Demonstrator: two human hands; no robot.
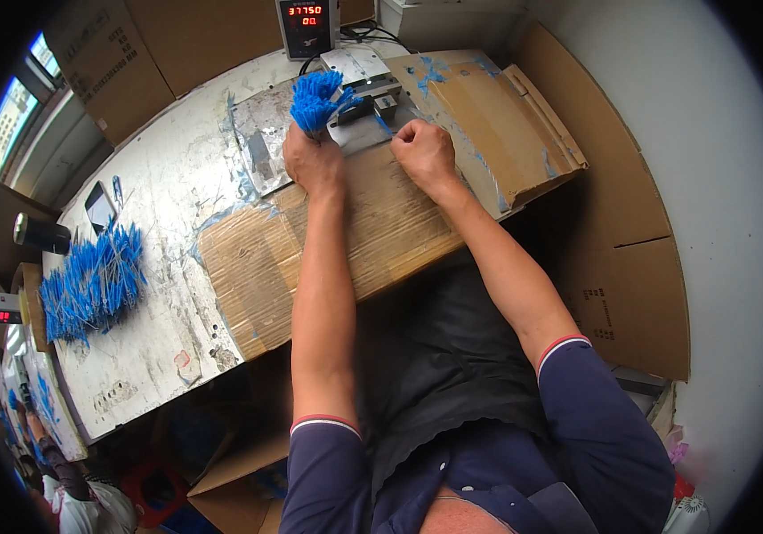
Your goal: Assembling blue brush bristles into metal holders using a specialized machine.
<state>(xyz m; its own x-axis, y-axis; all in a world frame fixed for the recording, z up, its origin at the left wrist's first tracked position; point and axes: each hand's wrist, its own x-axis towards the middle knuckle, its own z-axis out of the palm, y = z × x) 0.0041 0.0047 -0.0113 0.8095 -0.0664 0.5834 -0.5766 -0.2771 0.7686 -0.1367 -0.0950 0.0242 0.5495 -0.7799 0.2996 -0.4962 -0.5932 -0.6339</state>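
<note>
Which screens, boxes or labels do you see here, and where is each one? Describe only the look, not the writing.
Counter box: table's far edge, dark, two red digit rows.
Small display: far left, pale, red digits.
Phone: left on table, dark screen.
Cardboard box: top left, brown, dark print.

Lower ends of blue wire bundle (317, 100) hidden inside left hand (313, 160). Right hand (423, 149) curled; whatever its fingers (408, 133) pinch too small to tell. Small metal fixture (379, 100) partly covered by bundle.
</note>
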